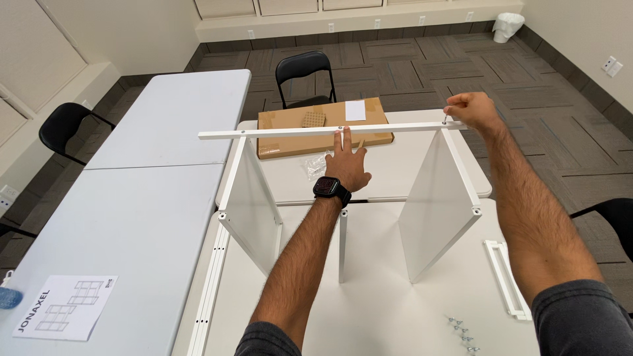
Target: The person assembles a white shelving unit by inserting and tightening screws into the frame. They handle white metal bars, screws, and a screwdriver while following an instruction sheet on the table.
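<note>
Hands on white rail (283, 132), running left-right: your left hand (345, 163) flat, open at mid; right hand (469, 109) pinches small screw (447, 119) at rail's right end.

Both arms are reaching forward from the bottom edge, extended toward twelve o'clock, forearms bare, dark sleeves showing at the upper arms. Left hand (345, 165) is lying palm down, fingers (339, 138) stretched straight and slightly spread, pointing to twelve o'clock; a dark wristwatch is sitting on the wrist. Right hand (471, 110) is reaching farther out, toward one o'clock, wrist bending to the left, fingers curling inward with thumb and fingertips (450, 110) pinching together at its left side. The hands are well apart.
</note>
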